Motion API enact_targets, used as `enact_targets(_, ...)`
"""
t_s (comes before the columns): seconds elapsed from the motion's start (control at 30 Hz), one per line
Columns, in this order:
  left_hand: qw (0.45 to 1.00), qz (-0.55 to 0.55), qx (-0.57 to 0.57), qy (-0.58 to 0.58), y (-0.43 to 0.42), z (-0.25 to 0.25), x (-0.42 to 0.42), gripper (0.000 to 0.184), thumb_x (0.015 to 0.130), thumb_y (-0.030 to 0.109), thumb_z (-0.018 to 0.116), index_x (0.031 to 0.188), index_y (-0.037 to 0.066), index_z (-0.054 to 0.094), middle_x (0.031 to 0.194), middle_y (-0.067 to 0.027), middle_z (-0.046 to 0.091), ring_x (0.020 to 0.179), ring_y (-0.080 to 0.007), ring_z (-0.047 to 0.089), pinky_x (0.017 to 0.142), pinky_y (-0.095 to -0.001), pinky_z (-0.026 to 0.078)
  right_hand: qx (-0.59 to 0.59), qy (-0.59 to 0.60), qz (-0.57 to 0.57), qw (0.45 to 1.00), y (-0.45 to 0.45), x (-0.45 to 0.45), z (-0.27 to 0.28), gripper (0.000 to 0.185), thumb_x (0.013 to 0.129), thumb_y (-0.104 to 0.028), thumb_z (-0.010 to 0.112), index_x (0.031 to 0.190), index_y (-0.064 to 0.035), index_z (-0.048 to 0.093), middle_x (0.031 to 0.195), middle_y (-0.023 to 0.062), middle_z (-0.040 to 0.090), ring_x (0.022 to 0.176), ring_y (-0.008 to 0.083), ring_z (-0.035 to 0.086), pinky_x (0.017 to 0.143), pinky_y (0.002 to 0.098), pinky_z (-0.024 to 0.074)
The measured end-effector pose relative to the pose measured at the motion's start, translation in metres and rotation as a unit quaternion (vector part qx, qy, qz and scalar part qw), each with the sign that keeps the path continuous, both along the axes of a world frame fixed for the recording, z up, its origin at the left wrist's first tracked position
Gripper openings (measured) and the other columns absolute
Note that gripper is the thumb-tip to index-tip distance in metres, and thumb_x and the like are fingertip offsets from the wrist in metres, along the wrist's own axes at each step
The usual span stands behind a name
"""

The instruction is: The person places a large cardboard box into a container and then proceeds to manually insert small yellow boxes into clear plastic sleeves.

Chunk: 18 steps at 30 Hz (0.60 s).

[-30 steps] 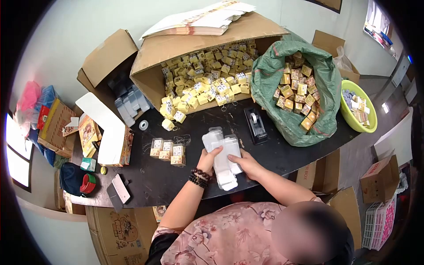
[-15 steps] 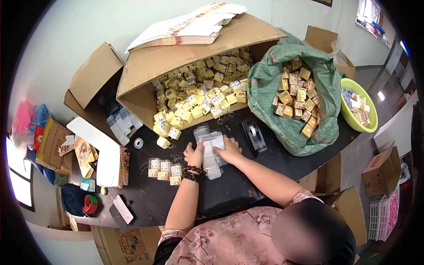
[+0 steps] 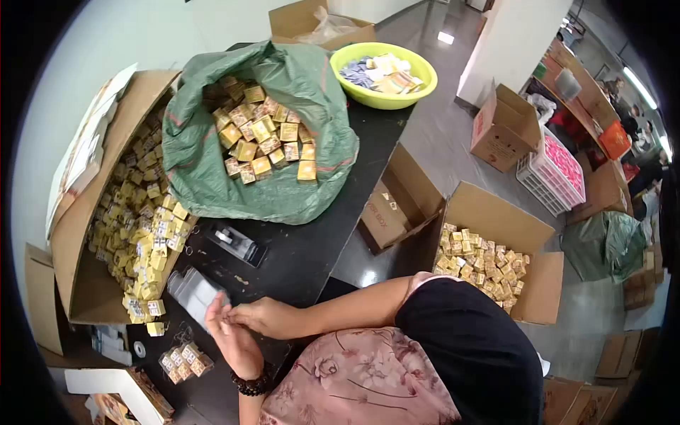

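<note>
My left hand (image 3: 237,341), with dark beads at the wrist, is raised over the black table (image 3: 312,258), its fingers stretched out. Against its palm side rests my right hand (image 3: 265,316), fingers pressed together; what they hold, if anything, is hidden. Clear plastic cases (image 3: 193,294) lie flat just beyond both hands, partly covered by the left fingers. A black tape dispenser (image 3: 237,244) stands farther back. Three clear packs of small boxes (image 3: 185,363) sit to the left, near a tape roll (image 3: 139,349).
Yellow keychain boxes (image 3: 145,234) spill from a carton (image 3: 79,283) at left. Behind are a green sack (image 3: 191,177) of small boxes and a lime basin (image 3: 386,99). An open carton (image 3: 542,290) of small boxes stands right, on the floor. People are in the far right background.
The view has swung to the right. Both hands have left the stacked clear cases and come together nearer the body; the cases now lie on the table.
</note>
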<state>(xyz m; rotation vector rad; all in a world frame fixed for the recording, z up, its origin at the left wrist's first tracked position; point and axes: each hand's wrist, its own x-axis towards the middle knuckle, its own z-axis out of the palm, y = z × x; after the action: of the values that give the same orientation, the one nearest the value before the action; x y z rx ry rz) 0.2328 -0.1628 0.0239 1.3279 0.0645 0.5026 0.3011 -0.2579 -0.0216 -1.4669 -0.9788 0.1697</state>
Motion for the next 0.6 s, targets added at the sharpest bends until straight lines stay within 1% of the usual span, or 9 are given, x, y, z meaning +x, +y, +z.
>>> enact_targets(0.07,0.993,-0.11,0.042,0.028,-0.02,-0.005,0.004,0.044,0.098,0.023,0.051,0.134,-0.001,0.043,0.148,-0.0149,0.037,0.133,-0.0225,0.04,0.111,-0.036,0.027,-0.11,0.092,0.023,0.989,-0.063,0.021,0.017,0.025,0.101,-0.014,0.047,0.118,-0.0055,0.062,0.085,0.0146,0.066,0.065,0.0238,0.064,0.062,0.0347,0.0514)
enact_targets(0.1,0.992,-0.117,0.042,0.027,-0.031,0.006,0.005,0.044,0.098,0.023,0.051,0.134,-0.001,0.043,0.148,-0.0149,0.037,0.133,-0.0225,0.04,0.111,-0.036,0.027,-0.031,0.061,-0.029,0.997,-0.09,0.023,0.015,0.024,0.101,-0.014,0.046,0.117,-0.0052,0.062,0.082,0.0128,0.064,0.067,0.0221,0.063,0.063,0.0341,0.051)
enact_targets(0.17,0.97,-0.144,0.132,0.143,-0.046,0.027,0.005,0.034,0.096,0.013,0.053,0.129,0.002,0.05,0.144,-0.0117,0.042,0.128,-0.0201,0.044,0.108,-0.0337,0.031,-0.103,0.015,-0.116,0.988,-0.154,0.041,-0.001,0.024,0.097,-0.01,0.048,0.116,-0.0032,0.062,0.089,0.0126,0.066,0.071,0.0221,0.065,0.068,0.0342,0.0536)
enact_targets(0.2,0.97,-0.148,0.132,0.142,-0.046,0.02,0.005,0.034,0.096,0.013,0.053,0.129,0.002,0.05,0.144,-0.0117,0.042,0.128,-0.0201,0.044,0.108,-0.0337,0.031,-0.163,0.004,-0.189,0.968,-0.186,0.053,-0.007,0.03,0.087,-0.002,0.051,0.115,-0.0039,0.061,0.094,0.0119,0.067,0.074,0.027,0.066,0.069,0.038,0.0538)
enact_targets(0.3,0.97,-0.06,0.186,0.143,-0.029,-0.019,-0.011,0.025,0.092,0.001,0.058,0.117,0.0,0.057,0.129,-0.0118,0.055,0.118,-0.0215,0.052,0.102,-0.0315,0.037,-0.314,0.11,-0.408,0.85,-0.287,0.098,-0.037,0.019,0.092,-0.013,0.053,0.1,-0.0028,0.067,0.084,0.0228,0.065,0.079,0.0374,0.067,0.071,0.0451,0.0525)
enact_targets(0.33,0.96,-0.034,0.244,0.136,-0.024,-0.023,-0.019,0.023,0.091,0.002,0.058,0.114,0.0,0.058,0.127,-0.0131,0.055,0.117,-0.0233,0.053,0.102,-0.0331,0.038,-0.325,0.03,-0.455,0.828,-0.32,0.116,-0.057,0.022,0.094,-0.02,0.054,0.092,-0.002,0.067,0.087,0.0246,0.066,0.085,0.041,0.066,0.074,0.0486,0.0515)
enact_targets(0.43,0.89,0.076,0.432,0.128,-0.01,-0.023,-0.04,0.017,0.09,0.002,0.06,0.106,-0.002,0.06,0.121,-0.0174,0.057,0.115,-0.0305,0.054,0.103,-0.0391,0.038,-0.426,0.155,-0.401,0.796,-0.395,0.159,-0.097,0.031,0.093,-0.025,0.058,0.105,0.0034,0.06,0.097,0.0277,0.066,0.096,0.0421,0.064,0.082,0.0489,0.0509)
enact_targets(0.5,0.855,0.157,0.479,0.126,0.016,-0.028,-0.049,0.018,0.09,0.004,0.062,0.107,-0.002,0.06,0.119,-0.0181,0.057,0.115,-0.0328,0.053,0.103,-0.04,0.038,-0.509,0.185,-0.453,0.707,-0.414,0.169,-0.099,0.038,0.091,-0.026,0.061,0.111,0.0054,0.057,0.1,0.0286,0.066,0.098,0.0437,0.063,0.083,0.0488,0.0513)
enact_targets(0.6,0.83,0.265,0.476,0.116,0.078,-0.055,-0.04,0.024,0.09,0.007,0.064,0.111,-0.003,0.058,0.116,-0.0181,0.056,0.113,-0.0329,0.053,0.1,-0.0408,0.04,-0.486,0.047,-0.469,0.735,-0.408,0.17,-0.107,0.039,0.091,-0.027,0.063,0.115,0.0026,0.058,0.102,0.0289,0.066,0.099,0.0437,0.063,0.085,0.0491,0.0509)
